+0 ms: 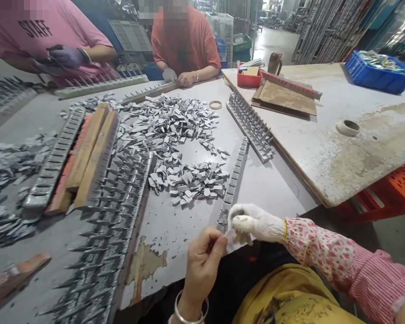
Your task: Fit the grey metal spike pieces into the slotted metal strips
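Note:
My bare left hand (pixel 205 256), with a bangle at the wrist, is closed with thumb and fingers pinching a thin white piece (pixel 233 244) that looks like cloth or paper. My right hand (pixel 258 223), in a white knit glove, has its fingers curled at the other side of the same piece. The fingertips under the glove are partly hidden. Just beyond my hands lies a narrow grey slotted bar (pixel 234 175), its near end beside the glove. To its left is a small heap of flat grey metal pieces (pixel 199 180).
Bars set with pointed pieces (pixel 121 216) stand at left, beside wooden bars (pixel 97 153). Another filled bar (pixel 249 126) lies near the side table (pixel 300 148), which holds a blue basket (pixel 380 72) and a red box (pixel 248 78). Two co-workers sit across, their hands at bars.

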Demonstrator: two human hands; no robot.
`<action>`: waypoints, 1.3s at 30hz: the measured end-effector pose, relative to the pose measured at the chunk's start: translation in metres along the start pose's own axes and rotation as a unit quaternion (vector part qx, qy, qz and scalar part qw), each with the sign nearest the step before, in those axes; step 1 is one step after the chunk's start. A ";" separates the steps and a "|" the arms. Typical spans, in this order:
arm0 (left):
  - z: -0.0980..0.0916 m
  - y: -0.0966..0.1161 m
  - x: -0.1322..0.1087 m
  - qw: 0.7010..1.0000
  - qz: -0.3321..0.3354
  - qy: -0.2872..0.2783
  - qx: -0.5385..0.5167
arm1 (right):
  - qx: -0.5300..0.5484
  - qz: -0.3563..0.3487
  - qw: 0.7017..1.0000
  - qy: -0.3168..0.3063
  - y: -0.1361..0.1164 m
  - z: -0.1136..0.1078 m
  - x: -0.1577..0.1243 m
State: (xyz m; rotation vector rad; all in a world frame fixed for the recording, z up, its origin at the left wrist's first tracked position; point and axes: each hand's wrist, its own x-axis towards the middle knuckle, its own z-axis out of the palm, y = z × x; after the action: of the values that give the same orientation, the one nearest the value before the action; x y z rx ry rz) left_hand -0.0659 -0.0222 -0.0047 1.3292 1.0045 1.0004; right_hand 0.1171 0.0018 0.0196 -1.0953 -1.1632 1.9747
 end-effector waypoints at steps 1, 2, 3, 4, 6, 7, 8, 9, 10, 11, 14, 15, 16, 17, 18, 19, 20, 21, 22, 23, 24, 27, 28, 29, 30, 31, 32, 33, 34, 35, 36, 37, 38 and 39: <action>0.003 0.000 -0.003 0.998 -0.008 -0.025 -0.056 | 0.000 0.038 0.998 -0.048 0.001 0.001 -0.001; 0.006 0.000 -0.005 0.995 -0.018 -0.040 -0.095 | -0.002 0.070 0.994 -0.079 0.003 0.002 -0.002; 0.007 0.000 -0.006 0.994 -0.026 -0.039 -0.103 | -0.005 0.089 0.992 -0.087 0.004 0.002 -0.003; 0.007 0.001 -0.006 0.997 -0.026 -0.026 -0.073 | -0.012 0.094 0.993 -0.072 0.005 0.001 -0.004; 0.004 0.004 -0.006 0.998 0.006 0.006 0.066 | -0.033 0.065 0.997 -0.005 0.007 -0.001 -0.005; 0.001 0.006 -0.005 0.990 0.032 0.015 0.139 | -0.042 0.044 0.998 0.021 0.007 -0.002 -0.005; -0.001 0.008 -0.004 0.979 0.057 0.012 0.196 | -0.052 0.027 0.998 0.033 0.007 -0.003 -0.004; -0.003 0.009 -0.003 0.971 0.073 -0.003 0.228 | -0.060 0.020 0.997 0.032 0.007 -0.004 -0.004; -0.004 0.009 -0.004 0.968 0.079 -0.020 0.239 | -0.066 0.022 0.997 0.025 0.007 -0.004 -0.004; -0.004 0.008 -0.005 0.969 0.076 -0.034 0.232 | -0.069 0.033 0.997 0.011 0.007 -0.004 -0.003; 0.002 0.002 -0.010 0.981 0.060 -0.061 0.173 | -0.057 0.089 0.993 -0.045 0.008 -0.001 -0.001; 0.005 0.000 -0.012 0.984 0.062 -0.057 0.160 | -0.045 0.102 0.992 -0.061 0.009 0.000 0.000; 0.007 -0.002 -0.013 0.984 0.070 -0.046 0.155 | -0.034 0.110 0.991 -0.070 0.010 0.001 0.001; 0.008 -0.004 -0.014 0.983 0.083 -0.031 0.161 | -0.023 0.112 0.991 -0.071 0.011 0.001 0.002; 0.008 -0.005 -0.014 0.979 0.097 -0.014 0.177 | -0.018 0.110 0.992 -0.065 0.011 0.002 0.004; 0.007 -0.006 -0.014 0.975 0.110 -0.003 0.195 | -0.016 0.107 0.993 -0.057 0.012 0.002 0.005; 0.006 -0.007 -0.013 0.970 0.119 -0.003 0.212 | -0.019 0.104 0.993 -0.048 0.012 0.002 0.006; 0.004 -0.007 -0.013 0.966 0.124 -0.011 0.225 | -0.023 0.103 0.994 -0.042 0.012 0.002 0.007; 0.003 -0.007 -0.012 0.965 0.123 -0.022 0.232 | -0.030 0.105 0.993 -0.041 0.012 0.003 0.008; 0.002 -0.008 -0.012 0.965 0.118 -0.032 0.233 | -0.038 0.107 0.993 -0.041 0.012 0.003 0.008; 0.001 -0.008 -0.013 0.966 0.111 -0.038 0.229 | -0.047 0.106 0.992 -0.041 0.013 0.003 0.008; 0.003 -0.011 -0.017 0.971 0.094 -0.035 0.215 | -0.077 0.086 0.991 -0.061 0.016 0.002 0.005; 0.004 -0.012 -0.019 0.972 0.091 -0.034 0.215 | -0.081 0.074 0.991 -0.071 0.017 0.001 0.003; 0.005 -0.013 -0.021 0.971 0.093 -0.030 0.220 | -0.083 0.060 0.991 -0.080 0.017 -0.001 0.003; 0.006 -0.013 -0.022 0.968 0.097 -0.022 0.230 | -0.085 0.046 0.992 -0.083 0.016 -0.004 0.002; 0.006 -0.014 -0.022 0.964 0.102 -0.006 0.246 | -0.087 0.031 0.993 -0.076 0.013 -0.008 0.003; 0.006 -0.016 -0.021 0.959 0.106 0.019 0.264 | -0.095 0.014 0.994 -0.052 0.010 -0.013 0.005; 0.005 -0.018 -0.018 0.952 0.113 0.051 0.281 | -0.113 -0.005 0.993 -0.016 0.006 -0.018 0.009; 0.005 -0.021 -0.015 0.943 0.120 0.089 0.297 | -0.147 -0.024 0.989 0.025 0.001 -0.025 0.013; 0.005 -0.025 -0.011 0.935 0.123 0.121 0.311 | -0.199 -0.043 0.977 0.066 -0.004 -0.031 0.019; 0.005 -0.030 -0.006 0.927 0.125 0.136 0.326 | -0.266 -0.060 0.957 0.101 -0.008 -0.037 0.025; 0.006 -0.036 -0.001 0.922 0.128 0.131 0.340 | -0.348 -0.073 0.926 0.124 -0.011 -0.043 0.031; 0.008 -0.042 0.003 0.918 0.133 0.111 0.356 | -0.437 -0.080 0.886 0.134 -0.013 -0.048 0.037; 0.009 -0.048 0.007 0.914 0.140 0.085 0.372 | -0.523 -0.081 0.838 0.133 -0.013 -0.051 0.042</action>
State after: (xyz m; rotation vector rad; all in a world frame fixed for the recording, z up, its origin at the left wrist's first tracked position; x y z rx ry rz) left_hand -0.0551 -0.0179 -0.0531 2.0842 1.4380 0.9919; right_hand 0.1422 0.0621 0.0025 -1.6176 -2.1498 0.9035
